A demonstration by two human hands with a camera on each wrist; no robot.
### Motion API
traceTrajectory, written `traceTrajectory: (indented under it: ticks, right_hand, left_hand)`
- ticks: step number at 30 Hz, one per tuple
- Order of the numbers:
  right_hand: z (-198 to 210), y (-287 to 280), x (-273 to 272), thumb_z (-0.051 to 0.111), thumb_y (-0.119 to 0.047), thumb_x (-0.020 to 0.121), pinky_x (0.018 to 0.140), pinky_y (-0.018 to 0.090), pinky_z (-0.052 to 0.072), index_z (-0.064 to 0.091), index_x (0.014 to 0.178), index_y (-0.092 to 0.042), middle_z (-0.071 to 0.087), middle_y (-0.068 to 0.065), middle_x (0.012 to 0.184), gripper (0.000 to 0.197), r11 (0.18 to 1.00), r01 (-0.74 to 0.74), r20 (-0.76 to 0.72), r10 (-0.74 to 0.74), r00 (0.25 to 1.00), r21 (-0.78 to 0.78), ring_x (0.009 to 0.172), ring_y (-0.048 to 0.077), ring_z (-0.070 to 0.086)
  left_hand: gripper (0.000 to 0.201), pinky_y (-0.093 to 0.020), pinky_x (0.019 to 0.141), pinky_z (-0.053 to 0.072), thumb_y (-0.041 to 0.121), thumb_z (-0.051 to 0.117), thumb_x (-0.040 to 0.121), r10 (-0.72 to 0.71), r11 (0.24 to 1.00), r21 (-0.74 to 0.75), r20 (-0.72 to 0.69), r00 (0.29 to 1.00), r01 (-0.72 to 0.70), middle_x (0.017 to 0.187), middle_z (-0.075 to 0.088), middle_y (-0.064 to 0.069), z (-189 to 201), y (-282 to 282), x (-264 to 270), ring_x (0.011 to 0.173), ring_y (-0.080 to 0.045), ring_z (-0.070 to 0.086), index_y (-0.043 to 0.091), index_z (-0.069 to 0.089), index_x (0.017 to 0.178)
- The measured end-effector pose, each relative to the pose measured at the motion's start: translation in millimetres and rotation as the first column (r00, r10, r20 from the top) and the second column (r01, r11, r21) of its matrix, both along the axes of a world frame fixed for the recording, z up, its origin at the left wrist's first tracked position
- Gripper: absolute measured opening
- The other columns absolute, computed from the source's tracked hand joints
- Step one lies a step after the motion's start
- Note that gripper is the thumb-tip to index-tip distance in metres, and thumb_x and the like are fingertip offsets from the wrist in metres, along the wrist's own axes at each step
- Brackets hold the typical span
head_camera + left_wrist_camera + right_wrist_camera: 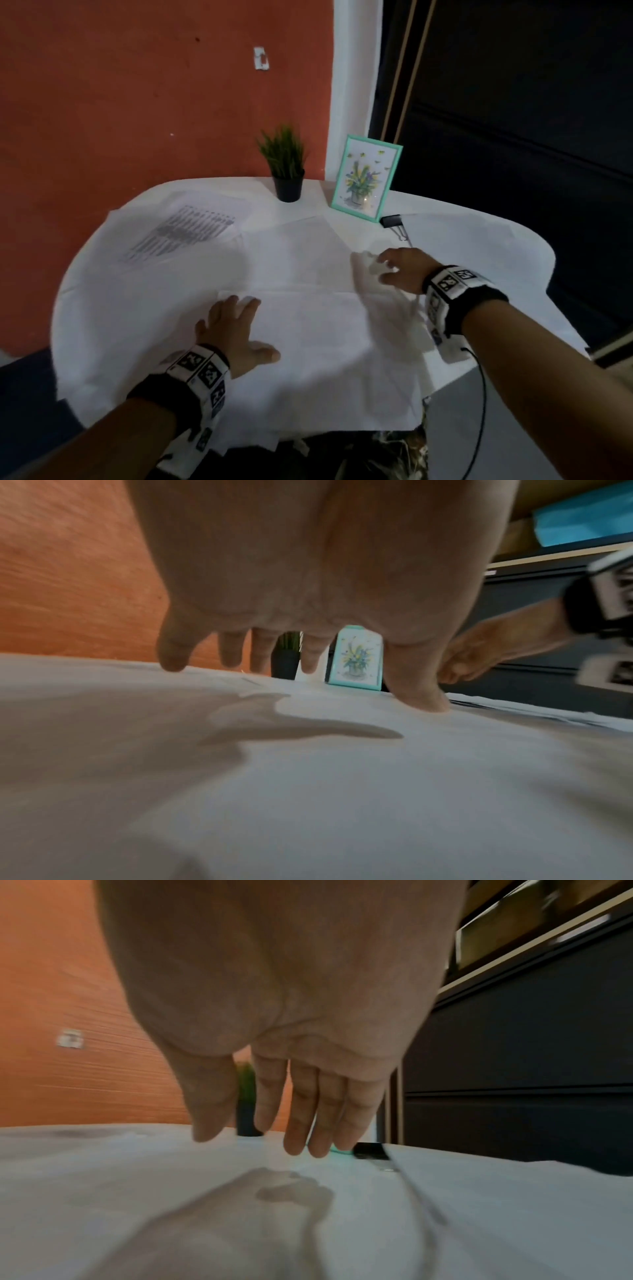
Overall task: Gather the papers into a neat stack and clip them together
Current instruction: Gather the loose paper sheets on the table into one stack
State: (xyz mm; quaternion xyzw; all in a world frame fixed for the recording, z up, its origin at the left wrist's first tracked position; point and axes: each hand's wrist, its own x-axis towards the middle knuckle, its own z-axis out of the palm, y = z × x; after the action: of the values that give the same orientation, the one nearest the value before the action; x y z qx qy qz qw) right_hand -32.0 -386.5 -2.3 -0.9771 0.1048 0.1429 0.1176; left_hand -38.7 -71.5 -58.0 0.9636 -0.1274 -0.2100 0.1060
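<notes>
Papers [308, 325] are pinned flat by the spread left hand [233, 329]; the right hand [404, 270], fingers loosely extended and holding nothing, is hovered for gathering.

White papers [308, 260] lie flat, spread loosely, overlapping across table; one far-left sheet printed. Black binder clip [392, 221] beside them, far right.

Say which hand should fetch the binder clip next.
Right. The right hand hovers open just short of the clip by the frame; the left hand lies spread on the papers, farther away.
</notes>
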Motion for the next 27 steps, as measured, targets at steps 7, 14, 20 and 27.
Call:
traceTrajectory:
  ticks: [7,14,20,27]
  right_hand:
    - [-31.7,99.6,28.4,0.063,-0.062,0.063,0.092,0.042,0.045,0.057,0.110,-0.021,0.061,0.005,0.108,0.063,0.969,-0.245,-0.083,0.245,0.966,0.010,0.103,0.027,0.057]
    - [-46.8,102.6,6.4,0.071,-0.061,0.057,0.104,0.045,0.039,0.020,0.144,-0.038,0.041,0.005,0.138,0.104,0.976,-0.172,-0.149,0.152,0.977,-0.132,0.128,0.031,0.045]
    - [-44.7,96.5,-7.4,0.069,-0.035,0.080,0.103,0.028,0.039,0.034,0.145,-0.024,0.050,0.007,0.141,0.075,0.999,-0.030,-0.109,0.032,0.994,0.014,0.129,0.024,0.048]
    - [-36.7,40.4,-17.9,0.057,-0.043,0.086,0.101,0.040,0.043,0.046,0.132,-0.008,0.048,0.021,0.137,0.059,0.894,0.443,-0.002,-0.444,0.896,-0.070,0.124,0.036,0.050]
  left_hand:
    - [0.127,-0.050,0.117,0.012,0.062,0.078,0.051,-0.075,0.990,0.107,-0.120,0.990,0.088,0.157,-0.016,-0.001,-2.6,56.8,-41.2,0.146,-0.026,-0.010,0.038,-0.001,0.148]
    - [0.110,-0.044,0.110,0.031,0.058,0.075,0.061,0.207,0.978,0.033,0.042,0.978,-0.208,0.154,0.015,-0.004,-3.8,76.1,-18.5,0.139,-0.029,0.020,0.026,0.014,0.147]
    - [0.092,-0.045,0.109,0.029,0.066,0.059,0.073,0.284,0.957,0.039,0.047,0.958,-0.286,0.153,0.019,-0.007,-7.9,81.5,-16.3,0.137,-0.030,0.022,0.023,0.021,0.146]
    - [0.087,-0.046,0.110,0.027,0.067,0.050,0.078,0.301,0.950,0.059,0.074,0.951,-0.306,0.152,0.023,-0.010,-1.5,77.4,-1.9,0.136,-0.032,0.024,0.019,0.025,0.145]
